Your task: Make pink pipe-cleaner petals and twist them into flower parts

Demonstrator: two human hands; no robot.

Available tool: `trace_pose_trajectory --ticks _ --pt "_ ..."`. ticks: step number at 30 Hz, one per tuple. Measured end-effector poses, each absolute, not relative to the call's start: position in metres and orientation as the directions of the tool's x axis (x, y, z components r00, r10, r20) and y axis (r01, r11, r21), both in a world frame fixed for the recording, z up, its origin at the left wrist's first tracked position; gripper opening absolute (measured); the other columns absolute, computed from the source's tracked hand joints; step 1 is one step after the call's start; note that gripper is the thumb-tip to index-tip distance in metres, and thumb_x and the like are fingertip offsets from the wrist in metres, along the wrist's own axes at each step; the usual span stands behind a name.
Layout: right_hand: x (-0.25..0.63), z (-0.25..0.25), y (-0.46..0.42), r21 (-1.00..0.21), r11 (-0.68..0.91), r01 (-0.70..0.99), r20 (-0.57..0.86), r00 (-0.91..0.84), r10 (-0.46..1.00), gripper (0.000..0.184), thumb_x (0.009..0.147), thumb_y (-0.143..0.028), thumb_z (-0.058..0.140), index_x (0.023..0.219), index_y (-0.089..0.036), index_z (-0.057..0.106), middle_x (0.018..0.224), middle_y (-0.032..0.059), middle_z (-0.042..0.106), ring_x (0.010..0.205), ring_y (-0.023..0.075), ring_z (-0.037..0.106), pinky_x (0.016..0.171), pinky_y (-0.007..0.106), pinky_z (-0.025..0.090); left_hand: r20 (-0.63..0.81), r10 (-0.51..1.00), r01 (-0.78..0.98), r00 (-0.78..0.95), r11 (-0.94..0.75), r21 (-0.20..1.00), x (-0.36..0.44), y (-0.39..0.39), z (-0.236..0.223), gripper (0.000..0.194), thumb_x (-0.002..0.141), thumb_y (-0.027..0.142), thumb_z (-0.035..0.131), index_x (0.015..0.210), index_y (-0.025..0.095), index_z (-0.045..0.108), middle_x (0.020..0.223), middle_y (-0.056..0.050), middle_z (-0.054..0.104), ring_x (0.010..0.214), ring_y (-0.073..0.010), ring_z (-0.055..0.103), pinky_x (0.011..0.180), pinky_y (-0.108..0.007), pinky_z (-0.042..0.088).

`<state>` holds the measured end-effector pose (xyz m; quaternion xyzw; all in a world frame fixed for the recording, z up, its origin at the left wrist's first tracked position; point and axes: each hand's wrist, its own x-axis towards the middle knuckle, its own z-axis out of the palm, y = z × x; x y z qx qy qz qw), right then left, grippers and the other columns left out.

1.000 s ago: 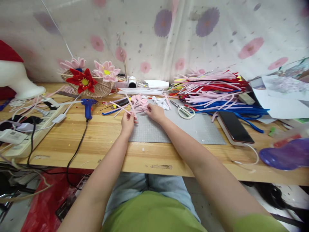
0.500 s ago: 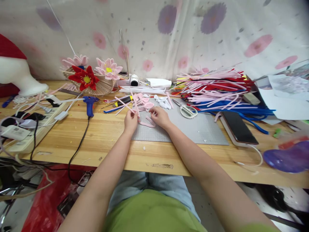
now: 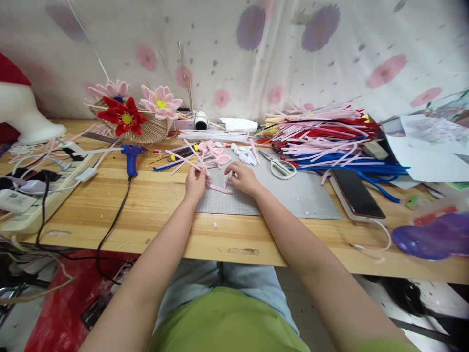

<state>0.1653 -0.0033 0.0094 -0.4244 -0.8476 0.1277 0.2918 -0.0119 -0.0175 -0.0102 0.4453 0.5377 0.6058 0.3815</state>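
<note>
My left hand (image 3: 195,184) is closed, its fingertips pinching a pink pipe cleaner (image 3: 197,155) over the left side of the grey cutting mat (image 3: 282,200). My right hand (image 3: 242,177) is curled just across from it, thumb and fingertips on a short pink pipe cleaner piece (image 3: 225,180) that points down toward the mat. Between the hands lies another short pink piece (image 3: 220,188). Just beyond them are looped pink petals (image 3: 219,159) and white petals (image 3: 246,155). Scissors (image 3: 282,169) with pale handles rest on the mat to the right.
A blue glue gun (image 3: 131,160) with a black cord stands at the left, near a power strip (image 3: 54,195). Finished fuzzy flowers (image 3: 126,118) are at the back left. A heap of pipe cleaners (image 3: 322,132) fills the back right, with a phone (image 3: 357,193) in front.
The short pink piece by my right fingertips has swung from slanted to nearly upright. My hands stay almost in place, while the whole view has shifted slightly.
</note>
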Motion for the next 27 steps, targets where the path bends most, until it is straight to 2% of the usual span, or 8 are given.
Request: trace_pose_trajectory --ticks 4,9,11,13,16,18,22,27 --pt "0.168 0.016 -0.006 -0.306 0.725 0.618 0.280 -0.669 0.688 0.019 0.072 -0.014 0.049 0.084 -0.019 0.062 0.097 0.0064 0.060 0.095 0.0204 0.048 0.078 0.029 0.038 0.115 0.944 0.015 -0.310 -0.116 0.993 -0.011 -0.018 -0.008 0.023 0.075 0.035 0.059 0.082 0.018 0.046 0.067 0.003 0.054 0.051 -0.0074 0.056 0.039 -0.015 0.042" --pt "0.166 0.012 -0.003 -0.271 0.613 0.742 0.296 -0.541 0.787 0.014 0.077 -0.016 0.049 0.083 -0.017 0.061 0.090 0.0095 0.061 0.091 0.0219 0.049 0.073 0.031 0.037 0.095 0.951 0.003 -0.294 -0.099 0.995 -0.009 -0.019 -0.004 0.020 0.074 0.030 0.060 0.083 0.018 0.047 0.068 0.003 0.054 0.050 -0.0072 0.056 0.039 -0.015 0.042" --pt "0.165 0.010 -0.001 -0.352 0.560 0.750 0.345 -0.453 0.822 0.011 0.075 -0.017 0.050 0.081 -0.017 0.060 0.086 0.0084 0.062 0.087 0.0207 0.050 0.073 0.031 0.037 0.089 0.952 0.010 -0.292 -0.090 0.996 -0.009 -0.020 -0.005 0.018 0.074 0.028 0.059 0.083 0.018 0.048 0.068 0.003 0.054 0.050 -0.0070 0.056 0.039 -0.015 0.041" --pt "0.163 0.008 0.000 -0.504 0.521 0.689 0.387 -0.359 0.849 0.009 0.075 -0.019 0.051 0.080 -0.018 0.058 0.082 0.0054 0.061 0.079 0.0175 0.051 0.071 0.029 0.038 0.086 0.956 0.025 -0.281 -0.083 0.996 -0.009 -0.020 -0.006 0.018 0.074 0.028 0.059 0.083 0.018 0.048 0.068 0.003 0.055 0.051 -0.0073 0.055 0.039 -0.015 0.041" --pt "0.155 0.005 0.000 -0.759 0.462 0.458 0.371 -0.278 0.886 0.009 0.076 -0.024 0.051 0.081 -0.019 0.055 0.077 0.0005 0.060 0.066 0.0120 0.051 0.065 0.026 0.040 0.103 0.971 0.062 -0.216 -0.092 0.994 -0.008 -0.021 -0.008 0.019 0.071 0.030 0.062 0.080 0.018 0.050 0.066 0.002 0.055 0.052 -0.0085 0.055 0.040 -0.016 0.042" --pt "0.148 0.003 -0.001 -0.851 0.422 0.312 0.342 -0.281 0.897 0.011 0.074 -0.027 0.053 0.082 -0.020 0.053 0.073 -0.0017 0.058 0.063 0.0103 0.051 0.063 0.024 0.040 0.113 0.981 0.079 -0.155 -0.102 0.992 -0.007 -0.022 -0.008 0.021 0.069 0.031 0.064 0.078 0.018 0.051 0.065 0.001 0.057 0.056 -0.0102 0.057 0.041 -0.017 0.042" --pt "0.134 0.001 -0.003 -0.896 0.401 0.191 0.337 -0.298 0.893 0.012 0.071 -0.027 0.056 0.078 -0.019 0.050 0.070 -0.0032 0.056 0.061 0.0091 0.050 0.061 0.023 0.040 0.067 0.993 0.030 -0.092 -0.065 0.997 -0.005 -0.025 -0.004 0.025 0.064 0.032 0.068 0.076 0.017 0.052 0.067 -0.001 0.059 0.056 -0.0119 0.057 0.042 -0.020 0.045" --pt "0.132 0.000 -0.004 -0.912 0.372 0.171 0.301 -0.336 0.892 0.016 0.070 -0.029 0.056 0.081 -0.019 0.048 0.074 -0.0034 0.054 0.058 0.0075 0.050 0.056 0.021 0.040 0.085 0.993 -0.004 -0.086 -0.086 0.996 -0.005 -0.025 -0.002 0.026 0.059 0.026 0.070 0.074 0.017 0.050 0.066 0.001 0.058 0.055 -0.0103 0.056 0.044 -0.020 0.046"
